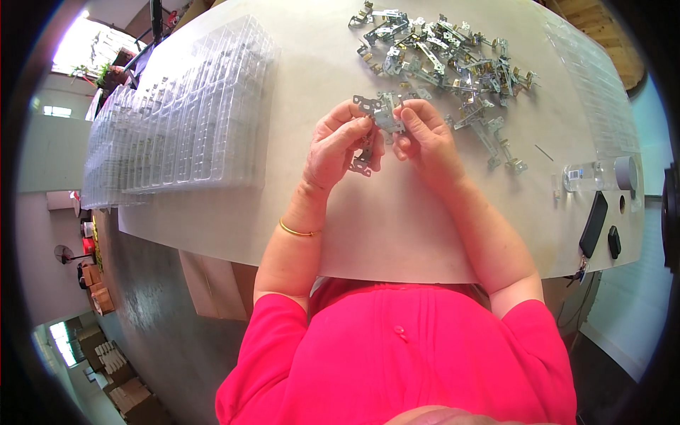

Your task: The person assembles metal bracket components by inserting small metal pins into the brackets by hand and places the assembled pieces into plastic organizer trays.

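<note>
Pink shirt (404, 361) lies nearest; beyond it, left hand (336, 145) and right hand (431, 142) — thumbs and fingers closed — pinch a grey metal fitting (386, 117) from either side.

Shirt (439, 340), lower centre: hot pink-red, thin vertical pleat lines. Bangle (297, 232): gold. Metal part (386, 117), frame centre: silver-grey, dark holes dotting it. Metal pile (432, 59), upper centre: silver-grey, brassy yellow bits. Tabletop (382, 234): pale beige. Trays (198, 106), upper left: clear, whitish, striped by ribs. Bottle (591, 176), right: clear, grey cap (625, 173). Flat slab (593, 223), right: black. Floor (163, 297), lower left: dark grey.
</note>
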Action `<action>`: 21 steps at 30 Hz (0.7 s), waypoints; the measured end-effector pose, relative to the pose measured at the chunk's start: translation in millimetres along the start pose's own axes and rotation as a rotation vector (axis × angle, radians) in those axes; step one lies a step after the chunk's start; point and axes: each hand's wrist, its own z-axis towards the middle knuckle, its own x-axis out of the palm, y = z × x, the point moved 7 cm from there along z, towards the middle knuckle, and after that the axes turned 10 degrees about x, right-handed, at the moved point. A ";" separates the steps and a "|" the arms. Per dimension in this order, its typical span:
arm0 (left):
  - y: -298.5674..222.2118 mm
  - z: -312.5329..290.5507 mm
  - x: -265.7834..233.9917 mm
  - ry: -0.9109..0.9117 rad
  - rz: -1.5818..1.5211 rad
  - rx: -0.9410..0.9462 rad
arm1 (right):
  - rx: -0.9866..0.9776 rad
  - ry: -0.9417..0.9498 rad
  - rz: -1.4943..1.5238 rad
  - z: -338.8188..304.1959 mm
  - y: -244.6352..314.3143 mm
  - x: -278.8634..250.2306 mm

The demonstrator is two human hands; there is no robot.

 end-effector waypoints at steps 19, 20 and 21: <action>-1.7 0.2 -6.3 -0.036 -0.039 -0.011 | 0.080 0.121 0.126 2.5 -3.3 2.3; -2.5 0.0 -5.7 -0.038 -0.038 -0.008 | 0.066 0.124 0.127 2.6 -3.0 3.0; -2.8 -0.3 -4.7 -0.042 -0.055 -0.016 | 0.069 0.128 0.126 2.4 -3.1 4.0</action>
